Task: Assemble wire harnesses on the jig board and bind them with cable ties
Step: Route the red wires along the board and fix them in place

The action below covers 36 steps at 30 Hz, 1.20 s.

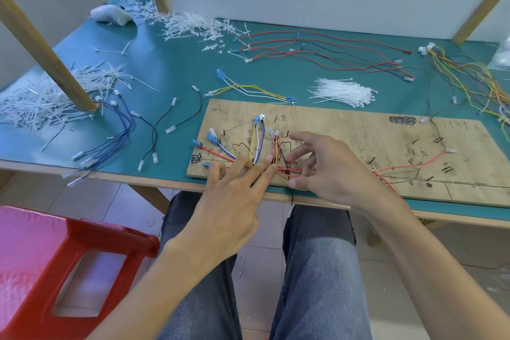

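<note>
Jig board (pixel 358 130) sat at the table's (pixel 171 69) near edge. Left hand (pixel 234 188), fingers flat, pressed the wires (pixel 255 146) at the board's seven o'clock. Right hand (pixel 325 168) spread alongside, grip unclear. Cable ties (pixel 342 92) lay at twelve o'clock. Lift that left hand and the loose bundle could spring apart!

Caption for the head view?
Left hand and right hand on colored wires routed across the jig board, cable ties lying beyond.
</note>
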{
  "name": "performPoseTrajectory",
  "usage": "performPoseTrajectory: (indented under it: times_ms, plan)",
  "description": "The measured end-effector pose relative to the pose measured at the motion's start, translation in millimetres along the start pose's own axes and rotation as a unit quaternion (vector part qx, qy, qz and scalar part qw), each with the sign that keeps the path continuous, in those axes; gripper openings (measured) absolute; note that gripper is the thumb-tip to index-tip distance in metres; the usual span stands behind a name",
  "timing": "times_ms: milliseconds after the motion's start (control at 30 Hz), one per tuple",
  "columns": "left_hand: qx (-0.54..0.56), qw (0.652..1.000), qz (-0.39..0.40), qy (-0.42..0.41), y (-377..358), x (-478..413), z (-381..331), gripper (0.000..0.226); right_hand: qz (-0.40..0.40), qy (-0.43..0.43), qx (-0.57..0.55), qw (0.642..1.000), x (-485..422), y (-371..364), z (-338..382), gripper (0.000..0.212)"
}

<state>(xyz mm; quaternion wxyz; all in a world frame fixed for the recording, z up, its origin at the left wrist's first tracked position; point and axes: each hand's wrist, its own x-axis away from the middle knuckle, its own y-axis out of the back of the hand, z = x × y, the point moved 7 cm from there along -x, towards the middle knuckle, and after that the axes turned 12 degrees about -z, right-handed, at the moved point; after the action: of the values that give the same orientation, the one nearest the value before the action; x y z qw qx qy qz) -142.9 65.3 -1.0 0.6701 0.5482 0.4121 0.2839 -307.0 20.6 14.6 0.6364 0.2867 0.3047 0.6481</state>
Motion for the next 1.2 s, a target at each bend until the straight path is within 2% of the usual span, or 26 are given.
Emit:
performPoseTrajectory:
  times_ms: [167, 300, 467, 600, 733, 800, 900, 1100, 1200]
  plan:
    - [0.029, 0.999, -0.032, 0.011, 6.7, -3.5, -2.1, 0.06, 0.017, 0.023, 0.0, 1.0, -0.2, -7.4, 9.1, 0.092]
    - [0.046, 0.997, -0.053, 0.01, 8.4, -3.6, -1.1, 0.06, -0.003, 0.04, -0.007, 0.999, 1.1, -7.3, 9.3, 0.095]
    - [0.035, 0.998, -0.045, -0.002, 5.6, -0.6, -2.0, 0.073, -0.048, 0.069, -0.026, 0.996, 18.4, -3.3, 5.5, 0.082]
    - [0.01, 0.999, -0.03, -0.014, -1.4, 2.2, -2.3, 0.074, -0.112, 0.103, 0.023, 0.988, 33.1, 19.1, -1.6, 0.064]
    - [0.002, 0.999, -0.03, -0.014, -3.7, 2.8, -1.4, 0.074, -0.11, 0.073, 0.189, 0.973, 37.5, 65.3, -29.9, 0.018]
    - [-0.001, 0.999, -0.033, -0.016, -3.8, 2.4, -2.3, 0.073, -0.109, 0.055, 0.256, 0.959, 39.5, 92.2, -47.6, 0.02]
    - [-0.006, 0.999, -0.037, -0.012, -3.4, 2.5, -3.5, 0.075, -0.113, 0.014, 0.295, 0.949, 46.0, 127.4, -74.5, 0.023]
    - [-0.008, 0.998, -0.059, -0.003, -2.4, 1.3, -4.6, 0.072, -0.196, -0.056, 0.247, 0.947, 63.5, 129.5, -95.4, 0.022]
    - [-0.004, 0.997, -0.08, -0.006, -1.9, 1.0, -4.7, 0.072, -0.256, -0.089, 0.249, 0.93, 72.7, 126.2, -98.9, 0.03]
